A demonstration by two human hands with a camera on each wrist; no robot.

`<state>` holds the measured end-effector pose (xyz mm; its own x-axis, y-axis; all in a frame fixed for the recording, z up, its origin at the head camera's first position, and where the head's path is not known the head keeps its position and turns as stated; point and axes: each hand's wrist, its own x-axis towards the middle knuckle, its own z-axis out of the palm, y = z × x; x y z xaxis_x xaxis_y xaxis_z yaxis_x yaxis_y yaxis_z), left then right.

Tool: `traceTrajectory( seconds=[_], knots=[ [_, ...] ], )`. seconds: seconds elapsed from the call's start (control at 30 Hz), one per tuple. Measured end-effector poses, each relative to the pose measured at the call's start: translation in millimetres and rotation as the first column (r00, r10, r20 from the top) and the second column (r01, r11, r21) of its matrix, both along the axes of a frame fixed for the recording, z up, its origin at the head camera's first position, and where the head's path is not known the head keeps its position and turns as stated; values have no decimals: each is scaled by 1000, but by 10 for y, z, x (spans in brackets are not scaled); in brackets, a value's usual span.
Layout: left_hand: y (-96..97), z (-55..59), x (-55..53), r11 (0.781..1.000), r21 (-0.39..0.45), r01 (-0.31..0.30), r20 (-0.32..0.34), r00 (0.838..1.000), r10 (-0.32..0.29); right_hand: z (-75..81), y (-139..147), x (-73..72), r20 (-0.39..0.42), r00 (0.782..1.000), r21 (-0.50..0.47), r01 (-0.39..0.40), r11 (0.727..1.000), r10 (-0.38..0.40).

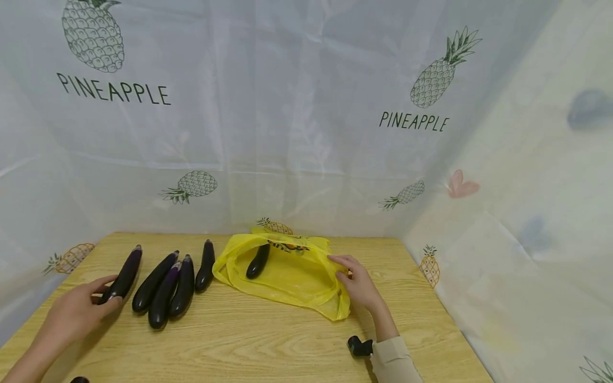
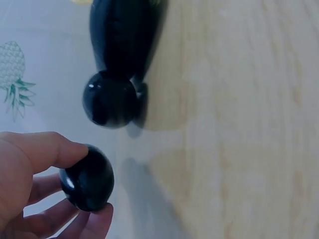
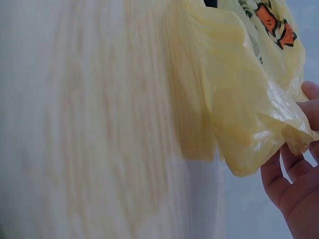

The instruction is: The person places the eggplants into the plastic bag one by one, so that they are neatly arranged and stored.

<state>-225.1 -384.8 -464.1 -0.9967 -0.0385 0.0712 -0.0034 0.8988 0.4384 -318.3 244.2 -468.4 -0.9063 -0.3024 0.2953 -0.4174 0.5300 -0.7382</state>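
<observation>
At the left of the table, my left hand grips a dark purple eggplant near its rounded end, thumb on one side and fingers on the other. The left wrist view shows the end of this eggplant between thumb and fingers. My right hand holds the right edge of the mouth of a yellow plastic bag. The bag lies with its mouth open toward me, and one eggplant is inside. In the right wrist view, fingers pinch the thin yellow plastic.
Three eggplants lie bunched together, the middle one nearest me. Another eggplant lies between them and the bag. The wooden table meets a pale curtain printed with pineapples. A black device sits at my right wrist.
</observation>
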Motion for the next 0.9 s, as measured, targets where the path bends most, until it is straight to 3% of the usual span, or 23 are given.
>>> traceTrajectory(
  seconds=[0.17, 0.37, 0.9],
  knots=[
    [89, 93, -5, 1000, 1, 4, -54, 999, -4, 1, 4, 2, -2, 1000, -1, -1, 1000, 1],
    [264, 214, 11, 998, 12, 67, -95, 993, -65, 6, 3, 9, 4, 1000, -2, 6, 1000, -6],
    [1058, 455, 142, 979, 112, 168, -159, 976, -150, 0, 8, 10, 5, 1000, -12, -1, 1000, 1]
  ],
)
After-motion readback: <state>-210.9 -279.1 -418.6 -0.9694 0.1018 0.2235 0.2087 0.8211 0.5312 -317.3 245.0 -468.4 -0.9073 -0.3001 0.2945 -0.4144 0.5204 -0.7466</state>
